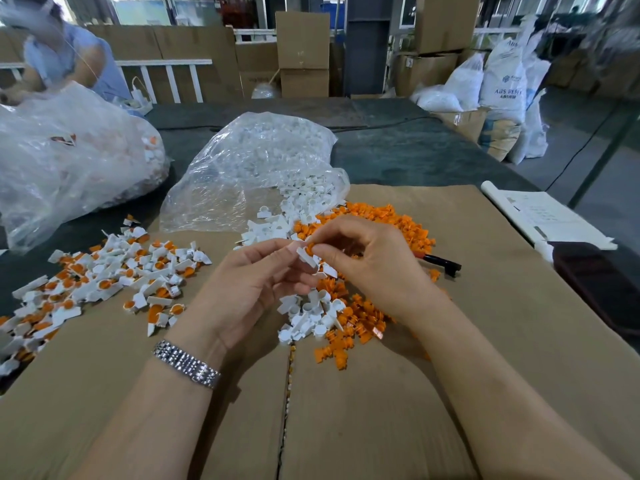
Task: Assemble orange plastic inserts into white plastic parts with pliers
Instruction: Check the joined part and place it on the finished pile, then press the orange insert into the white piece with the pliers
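My left hand pinches a white plastic part above the cardboard. My right hand pinches an orange insert at the top of that white part. Below the hands lies a small heap of loose white parts mixed with orange inserts. More orange inserts are piled behind my right hand. The pliers, with dark handles, lie on the cardboard just right of my right hand, partly hidden by it. A spread of assembled white-and-orange pieces lies at the left.
A clear bag of white parts lies open behind the hands. A bigger clear bag sits at the far left, with another person behind it. Papers and a dark cloth lie at the right edge. Flat cardboard covers the table.
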